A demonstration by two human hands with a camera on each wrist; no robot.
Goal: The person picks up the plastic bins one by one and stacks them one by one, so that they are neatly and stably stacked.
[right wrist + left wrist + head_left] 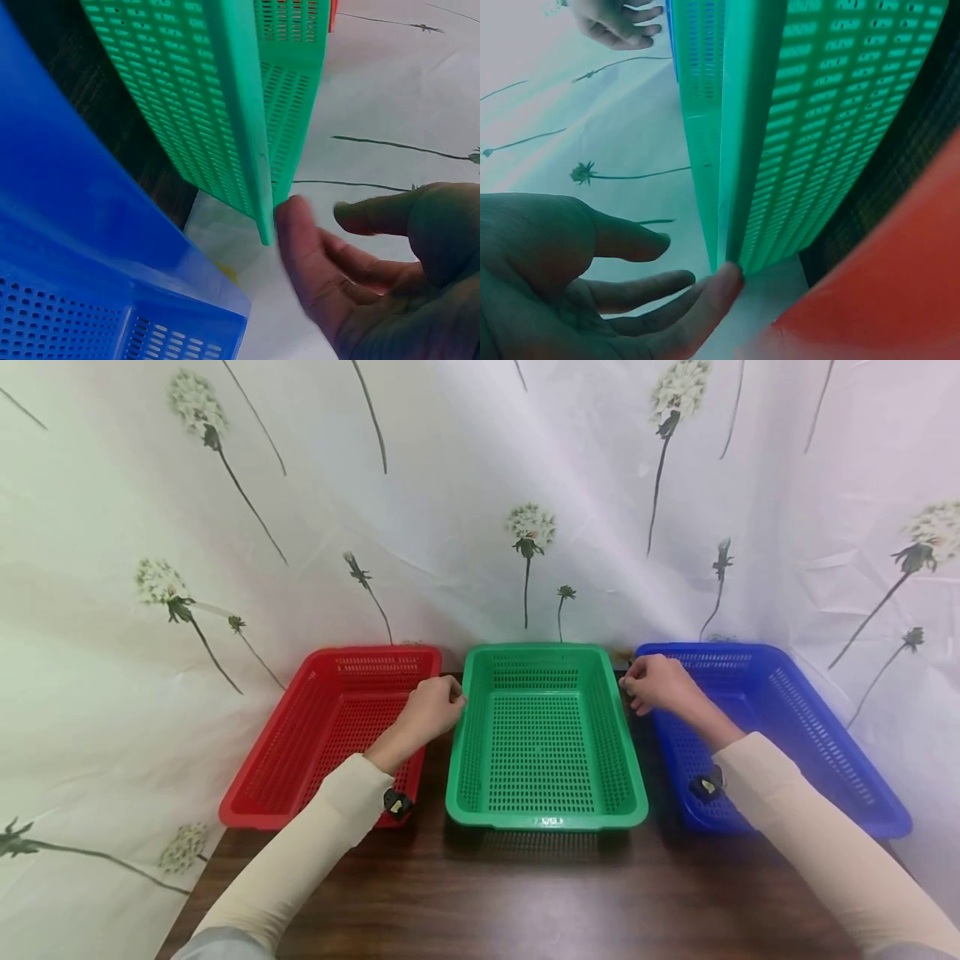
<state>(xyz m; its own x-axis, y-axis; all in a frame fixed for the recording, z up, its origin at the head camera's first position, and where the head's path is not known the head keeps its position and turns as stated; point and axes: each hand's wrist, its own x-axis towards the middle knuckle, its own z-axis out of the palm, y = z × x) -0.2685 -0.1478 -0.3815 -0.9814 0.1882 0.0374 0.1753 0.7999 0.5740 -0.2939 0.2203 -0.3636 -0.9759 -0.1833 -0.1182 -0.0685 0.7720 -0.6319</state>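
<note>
A green perforated plastic basket (536, 752) stands on the table between my two hands. My left hand (433, 714) is at its left rim; in the left wrist view one fingertip (727, 281) meets or nearly meets the rim, with thumb and fingers apart. On the other side, my right hand (656, 683) hovers by the basket's far right corner. The right wrist view shows its fingers loosely bent, a fingertip (294, 206) close beside the green rim (251, 135); whether it touches, I cannot tell. Neither hand holds anything.
To the left stands a red basket (322, 664), partly behind my left forearm. A blue basket (832, 752) stands to the right, partly under my right arm. All are on a dark wooden table (525, 902), with a dandelion-patterned white sheet (450, 527) behind.
</note>
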